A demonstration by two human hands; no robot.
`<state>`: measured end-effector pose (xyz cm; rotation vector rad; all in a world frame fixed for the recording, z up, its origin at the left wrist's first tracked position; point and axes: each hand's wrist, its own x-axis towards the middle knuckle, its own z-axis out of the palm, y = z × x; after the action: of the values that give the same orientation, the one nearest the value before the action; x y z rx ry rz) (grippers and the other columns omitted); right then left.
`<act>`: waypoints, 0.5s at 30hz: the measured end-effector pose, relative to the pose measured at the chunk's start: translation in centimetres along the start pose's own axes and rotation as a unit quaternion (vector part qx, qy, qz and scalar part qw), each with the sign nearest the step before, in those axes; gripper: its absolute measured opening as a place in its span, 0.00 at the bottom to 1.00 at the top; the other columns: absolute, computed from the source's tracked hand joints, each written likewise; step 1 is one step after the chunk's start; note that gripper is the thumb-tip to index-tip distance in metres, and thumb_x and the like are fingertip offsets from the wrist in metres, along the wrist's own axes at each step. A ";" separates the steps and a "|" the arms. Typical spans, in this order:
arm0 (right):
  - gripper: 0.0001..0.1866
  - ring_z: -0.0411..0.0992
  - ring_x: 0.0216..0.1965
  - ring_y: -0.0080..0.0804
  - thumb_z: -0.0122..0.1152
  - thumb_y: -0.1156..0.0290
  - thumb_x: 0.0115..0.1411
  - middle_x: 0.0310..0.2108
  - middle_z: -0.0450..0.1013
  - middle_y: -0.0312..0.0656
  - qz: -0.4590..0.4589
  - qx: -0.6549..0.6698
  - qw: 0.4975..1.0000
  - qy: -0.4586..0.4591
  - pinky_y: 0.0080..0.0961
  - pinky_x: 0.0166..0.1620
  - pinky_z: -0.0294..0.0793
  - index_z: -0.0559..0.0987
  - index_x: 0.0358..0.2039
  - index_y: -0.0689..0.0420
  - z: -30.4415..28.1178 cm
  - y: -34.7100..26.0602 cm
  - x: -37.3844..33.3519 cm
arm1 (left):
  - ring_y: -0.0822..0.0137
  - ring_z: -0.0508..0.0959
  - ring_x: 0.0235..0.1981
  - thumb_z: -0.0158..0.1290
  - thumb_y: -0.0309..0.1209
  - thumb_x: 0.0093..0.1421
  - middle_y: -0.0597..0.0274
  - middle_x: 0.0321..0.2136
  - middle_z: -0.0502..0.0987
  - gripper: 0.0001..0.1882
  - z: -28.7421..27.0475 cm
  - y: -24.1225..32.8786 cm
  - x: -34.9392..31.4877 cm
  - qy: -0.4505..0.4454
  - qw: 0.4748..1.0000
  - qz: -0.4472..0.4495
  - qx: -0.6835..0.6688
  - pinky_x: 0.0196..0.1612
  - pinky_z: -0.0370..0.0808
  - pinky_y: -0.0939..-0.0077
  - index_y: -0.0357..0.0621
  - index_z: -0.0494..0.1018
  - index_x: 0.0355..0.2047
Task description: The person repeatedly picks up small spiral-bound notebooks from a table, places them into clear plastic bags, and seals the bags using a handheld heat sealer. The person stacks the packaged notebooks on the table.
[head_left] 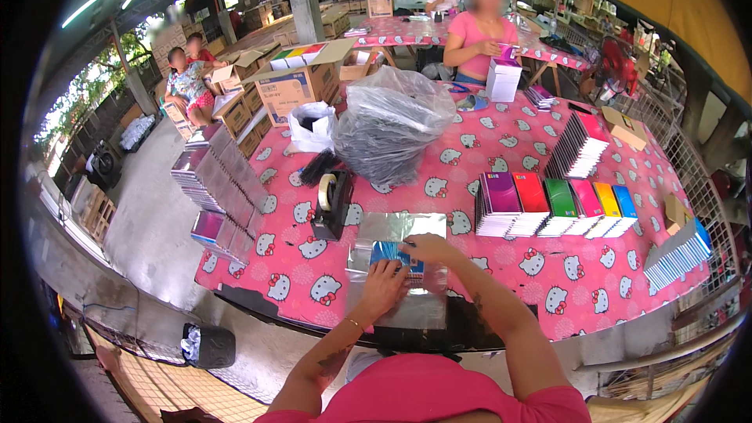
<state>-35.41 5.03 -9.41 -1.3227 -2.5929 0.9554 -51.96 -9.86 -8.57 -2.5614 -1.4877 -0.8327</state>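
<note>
evidently, one blue notebook [383,251] is midway through wrapping: it lies on clear plastic [403,225] at the near table edge, under both hands, with sheet visible around it. the left hand [381,286] lies flat across its lower part, fingers slightly apart; the right hand [431,251] is bent at its one o'clock corner, and whether those fingertips pinch anything one cannot tell. at ten o'clock from the hands stands the tape dispenser [332,205]. beyond it, towards the same hour, glossy stacks [215,176] look finished, judging by their shine. what seems left is the coloured row [558,200] at two o'clock, the tall pile [576,147] behind it, and the blue pile [680,257] at three, apparently uncovered.
</note>
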 end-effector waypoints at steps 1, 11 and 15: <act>0.37 0.78 0.42 0.44 0.40 0.34 0.65 0.45 0.77 0.55 -0.014 0.042 0.998 -0.047 0.39 0.51 0.72 0.78 0.53 0.54 -1.5 0.9 0.6 | 0.50 0.73 0.46 0.58 0.30 0.57 0.50 0.43 0.73 0.19 -0.2 -0.4 0.4 0.032 0.999 0.031 0.002 0.48 0.70 0.56 0.44 0.72 0.49; 0.27 0.76 0.46 0.35 0.56 0.47 0.64 0.50 0.75 0.45 -0.063 0.298 0.944 0.129 0.34 0.50 0.73 0.78 0.47 0.60 -2.3 1.8 -5.2 | 0.44 0.78 0.39 0.48 0.24 0.63 0.41 0.40 0.76 0.20 1.8 -7.3 -1.4 0.028 0.923 -0.316 -0.218 0.38 0.75 0.55 0.41 0.69 0.56; 0.18 0.72 0.51 0.39 0.65 0.56 0.57 0.46 0.74 0.39 -0.253 -0.105 0.924 0.268 0.46 0.60 0.61 0.79 0.45 0.51 -5.1 -8.1 -10.1 | 0.53 0.75 0.30 0.56 0.32 0.59 0.52 0.36 0.77 0.19 -2.6 -17.1 -0.2 0.281 0.915 -0.285 0.057 0.35 0.74 0.57 0.43 0.73 0.51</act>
<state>-33.12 -3.65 1.26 -0.7230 -2.4272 0.1966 -67.19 -1.71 -9.99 -1.5796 -1.9846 -1.3396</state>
